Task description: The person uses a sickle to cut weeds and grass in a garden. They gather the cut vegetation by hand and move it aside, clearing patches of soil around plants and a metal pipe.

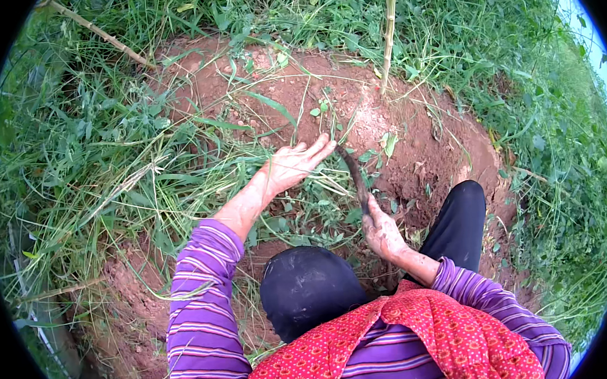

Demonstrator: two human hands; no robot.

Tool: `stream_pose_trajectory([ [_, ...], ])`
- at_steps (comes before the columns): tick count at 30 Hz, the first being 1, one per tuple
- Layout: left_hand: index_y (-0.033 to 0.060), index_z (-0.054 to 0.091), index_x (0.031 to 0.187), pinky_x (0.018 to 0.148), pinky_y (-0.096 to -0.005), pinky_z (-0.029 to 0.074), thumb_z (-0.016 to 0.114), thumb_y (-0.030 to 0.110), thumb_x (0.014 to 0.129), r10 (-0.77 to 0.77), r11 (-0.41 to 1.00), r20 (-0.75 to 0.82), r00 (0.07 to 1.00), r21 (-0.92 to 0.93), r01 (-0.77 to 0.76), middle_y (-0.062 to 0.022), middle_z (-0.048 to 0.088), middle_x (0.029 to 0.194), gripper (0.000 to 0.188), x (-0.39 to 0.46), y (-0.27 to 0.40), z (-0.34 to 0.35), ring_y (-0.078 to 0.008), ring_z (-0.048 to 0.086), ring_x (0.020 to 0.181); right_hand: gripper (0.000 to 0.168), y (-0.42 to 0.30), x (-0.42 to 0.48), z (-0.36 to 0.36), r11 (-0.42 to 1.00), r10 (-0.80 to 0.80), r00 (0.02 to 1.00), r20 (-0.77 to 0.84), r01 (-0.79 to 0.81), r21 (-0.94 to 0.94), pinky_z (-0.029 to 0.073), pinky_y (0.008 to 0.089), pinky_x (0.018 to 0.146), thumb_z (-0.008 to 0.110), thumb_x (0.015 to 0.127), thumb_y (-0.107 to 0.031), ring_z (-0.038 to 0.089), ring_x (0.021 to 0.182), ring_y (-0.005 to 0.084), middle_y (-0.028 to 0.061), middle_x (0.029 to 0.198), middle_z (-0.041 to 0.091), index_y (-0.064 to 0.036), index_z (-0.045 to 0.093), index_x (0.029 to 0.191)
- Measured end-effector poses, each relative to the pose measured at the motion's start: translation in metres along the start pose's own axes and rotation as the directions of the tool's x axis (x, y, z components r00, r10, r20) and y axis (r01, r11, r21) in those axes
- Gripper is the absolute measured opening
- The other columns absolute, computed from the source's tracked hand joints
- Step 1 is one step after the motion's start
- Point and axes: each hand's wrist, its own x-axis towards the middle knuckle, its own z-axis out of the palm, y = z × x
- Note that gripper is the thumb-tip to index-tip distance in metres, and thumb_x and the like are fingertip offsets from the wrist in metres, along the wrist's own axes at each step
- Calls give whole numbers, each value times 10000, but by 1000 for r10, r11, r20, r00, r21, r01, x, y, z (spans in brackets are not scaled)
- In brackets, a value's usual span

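Observation:
My right hand [383, 231], muddy, grips the lower end of a curved, dark sickle-like blade tool [353, 173]. Its handle is mostly hidden in the palm, and its tip points up and left. My left hand [302, 161] reaches over the soil with fingers stretched out together, fingertips beside the tool's tip. Thin green weed stems [332, 117] stand just beyond those fingertips; whether the fingers touch them I cannot tell. Beneath and left of my left hand lies a heap of long grass and weeds [178, 181]. Leafy weeds [305, 220] lie between my hands and knees.
Reddish bare soil [426, 145] forms a mound before me. A pale woody stem [389, 33] stands upright at its far edge, and another stem [101, 32] leans at the upper left. Dense grass [555, 122] surrounds the mound. My dark-trousered knees [309, 288] are close below my hands.

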Motion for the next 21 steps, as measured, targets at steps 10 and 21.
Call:
stream_pose_trajectory([
  [10,55,552,745,793,-379,408,603,192,659,-273,954,-95,957,100,282,-110,608,779,170,-13,-20,25,-235,588,821,503,-6,11,-44,980,125,987,96,-138,143,426,248,634,433,915,-20,464,705,102,9,856,519,-54,311,1402],
  [21,5,498,1237,950,-425,337,538,132,724,-555,691,-257,791,387,611,-126,604,1079,529,-199,-33,-23,-189,566,906,528,-127,195,55,939,-321,920,225,340,-52,478,498,668,461,852,-108,617,730,401,286,770,597,-91,343,1366],
])
